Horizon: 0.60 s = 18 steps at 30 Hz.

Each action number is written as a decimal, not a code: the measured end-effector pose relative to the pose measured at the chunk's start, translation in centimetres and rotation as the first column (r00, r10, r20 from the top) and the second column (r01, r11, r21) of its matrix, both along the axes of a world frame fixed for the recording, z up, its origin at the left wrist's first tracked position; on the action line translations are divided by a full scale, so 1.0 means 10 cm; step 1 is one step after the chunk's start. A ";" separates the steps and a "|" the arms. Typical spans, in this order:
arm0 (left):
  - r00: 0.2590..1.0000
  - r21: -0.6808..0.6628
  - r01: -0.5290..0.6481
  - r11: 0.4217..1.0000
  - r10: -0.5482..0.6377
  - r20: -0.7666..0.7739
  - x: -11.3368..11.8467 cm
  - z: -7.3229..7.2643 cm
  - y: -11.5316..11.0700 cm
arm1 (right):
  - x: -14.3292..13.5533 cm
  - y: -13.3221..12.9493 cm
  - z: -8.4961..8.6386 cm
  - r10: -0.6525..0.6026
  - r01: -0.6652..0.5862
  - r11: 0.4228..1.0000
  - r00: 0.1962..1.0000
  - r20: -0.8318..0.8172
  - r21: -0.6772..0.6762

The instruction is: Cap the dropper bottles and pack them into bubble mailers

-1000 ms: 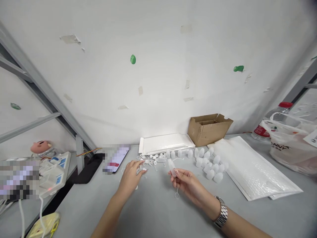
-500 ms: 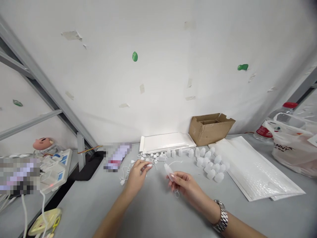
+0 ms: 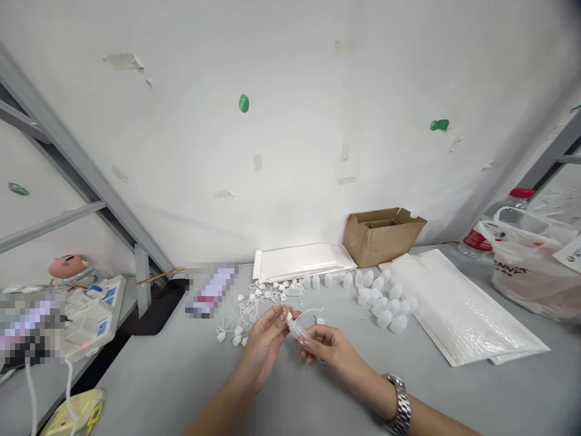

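Note:
My right hand (image 3: 324, 344) grips a small translucent white plastic tube (image 3: 298, 333) between thumb and fingers, its narrow end tilted up to the left. My left hand (image 3: 271, 332) is closed in a pinch at that narrow end, on a small white cap-like piece (image 3: 290, 317). A thin white cord (image 3: 311, 311) sticks out to the right from there. Another small white piece (image 3: 320, 321) shows just behind my right fingers. To the left lie several loose white corded pieces (image 3: 247, 310). Several rounded translucent white pieces (image 3: 384, 303) stand to the right.
White padded mailers lie at the back (image 3: 299, 261) and on the right (image 3: 458, 309). An open cardboard box (image 3: 384, 236) stands against the wall. A plastic bag (image 3: 521, 272) and a red-capped bottle (image 3: 479, 236) are far right; a power strip (image 3: 97, 318) sits left.
My left hand has moved right and down from the corded pieces to the tube's narrow end. My right hand has shifted slightly down, still holding the tube. The view has turned a little.

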<state>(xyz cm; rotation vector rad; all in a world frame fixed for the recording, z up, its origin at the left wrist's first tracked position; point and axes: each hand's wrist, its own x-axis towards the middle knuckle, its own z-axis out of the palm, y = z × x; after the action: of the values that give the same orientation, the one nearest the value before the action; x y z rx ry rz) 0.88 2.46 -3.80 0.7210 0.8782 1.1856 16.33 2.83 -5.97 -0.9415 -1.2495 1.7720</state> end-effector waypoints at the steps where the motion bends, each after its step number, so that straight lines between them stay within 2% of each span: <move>1: 1.000 0.007 0.010 1.000 -0.010 -0.015 0.01 0.00 -0.01 | 0.00 0.00 0.00 -0.009 0.009 1.000 1.000 0.006 0.006; 5: 0.992 0.045 -0.028 0.999 0.033 -0.123 0.01 -0.01 -0.01 | 0.02 -0.02 -0.03 -0.056 0.054 0.998 0.998 0.037 0.030; 10: 0.978 0.037 -0.133 0.990 0.137 -0.156 0.01 -0.10 0.00 | 0.02 -0.09 -0.06 -0.233 0.210 0.962 0.965 0.118 0.177; 12: 0.975 0.050 -0.150 0.987 0.156 -0.159 0.01 -0.11 0.01 | 0.02 -0.09 -0.04 -0.200 0.195 0.977 0.978 0.051 0.090; 14: 0.976 0.070 -0.139 0.988 0.149 -0.159 0.01 -0.10 0.01 | 0.03 -0.07 0.00 -0.108 0.105 0.993 0.992 -0.059 -0.050; 18: 0.974 0.133 -0.080 0.988 0.106 -0.201 0.00 -0.06 0.00 | 0.04 -0.04 0.05 0.044 -0.099 0.963 0.975 -0.217 -0.249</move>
<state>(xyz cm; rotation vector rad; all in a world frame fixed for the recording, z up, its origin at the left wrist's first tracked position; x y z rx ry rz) 0.89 2.46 -4.40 0.9252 1.0271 1.2721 16.73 2.43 -5.50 -0.8326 -0.9437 2.0695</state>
